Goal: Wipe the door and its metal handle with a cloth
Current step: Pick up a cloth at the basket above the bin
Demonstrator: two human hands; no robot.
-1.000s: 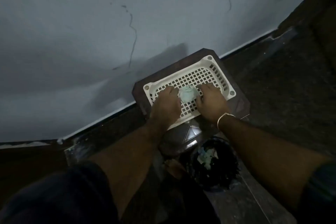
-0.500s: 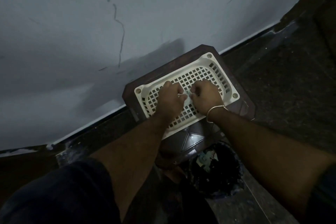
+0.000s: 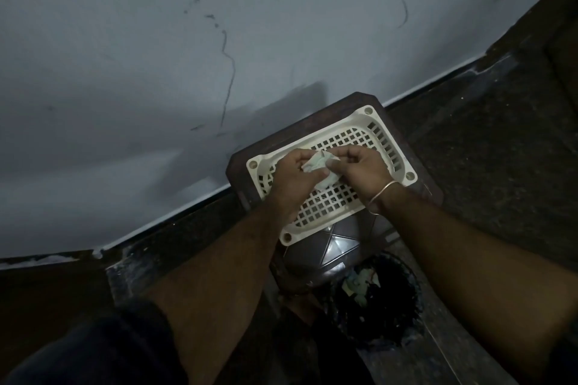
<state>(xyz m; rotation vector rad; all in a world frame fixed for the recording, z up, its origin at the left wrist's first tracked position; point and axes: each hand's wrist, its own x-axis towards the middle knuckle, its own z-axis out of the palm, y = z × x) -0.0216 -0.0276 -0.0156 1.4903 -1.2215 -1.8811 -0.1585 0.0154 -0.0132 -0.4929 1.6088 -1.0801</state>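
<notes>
Nearest, low in view: a black waste bin [image 3: 380,300] on the floor with pale scraps inside, just below the near edge of a dark brown plastic stool [image 3: 325,247].

On the stool top: a cream perforated tray [image 3: 331,203], its far right corner toward the wall.

Over the tray's middle: left hand [image 3: 294,180] and right hand [image 3: 359,170] close together, both with fingers curled and pinching a small crumpled pale cloth [image 3: 319,167] between them. Thin bangle [image 3: 380,197] on the right wrist. Cloth bunched into a wad, a fold hanging just above the tray's grid; touching it or not, cannot tell.

Beyond: a grey-white wall [image 3: 156,56] with dark scribble marks, meeting the dark floor along a pale strip.

No door or metal handle anywhere in view; wiping likely not begun.

Risks, as judged from here:
- Cloth staying wadded, so only a small patch meeting the door; caused by not opening it out first.
- A loose fold catching in the tray's holes on lifting, dragging the light tray toward the stool's near edge and the bin below.
- Cloth slipping from a light pinch and dropping into the bin, picking up dirt.
- Dim light hiding missed spots.
</notes>
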